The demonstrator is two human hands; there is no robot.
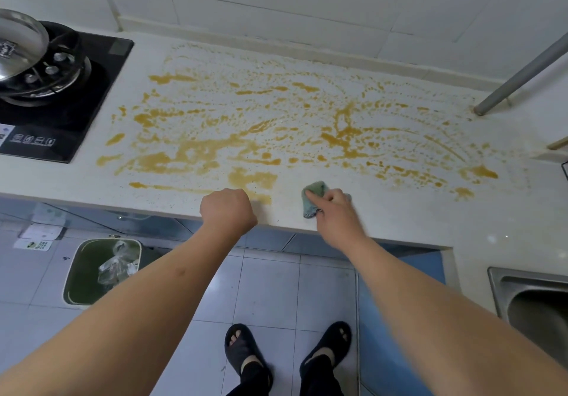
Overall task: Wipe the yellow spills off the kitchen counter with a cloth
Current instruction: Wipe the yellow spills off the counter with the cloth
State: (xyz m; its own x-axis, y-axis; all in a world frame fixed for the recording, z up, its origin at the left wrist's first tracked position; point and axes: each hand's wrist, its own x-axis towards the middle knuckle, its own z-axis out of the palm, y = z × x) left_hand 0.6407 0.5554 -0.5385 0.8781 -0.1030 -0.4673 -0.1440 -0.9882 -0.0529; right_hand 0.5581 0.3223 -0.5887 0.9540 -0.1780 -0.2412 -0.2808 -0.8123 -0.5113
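Yellow spills (pixel 246 137) streak and spot most of the white kitchen counter (pixel 399 220), from beside the stove to the far right. My right hand (pixel 336 211) grips a small green cloth (pixel 313 195) near the counter's front edge, index finger stretched along it. The cloth sits on a bare patch just right of a yellow smear (pixel 252 179). My left hand (pixel 227 209) is curled into a fist at the front edge, holding nothing, its knuckles beside a yellow streak.
A black gas stove (pixel 61 112) with a steel pan (pixel 18 48) stands at the left. A steel sink (pixel 534 300) is at the lower right, a grey pole (pixel 519 75) at the back right. A green bin (pixel 101 272) stands on the tiled floor.
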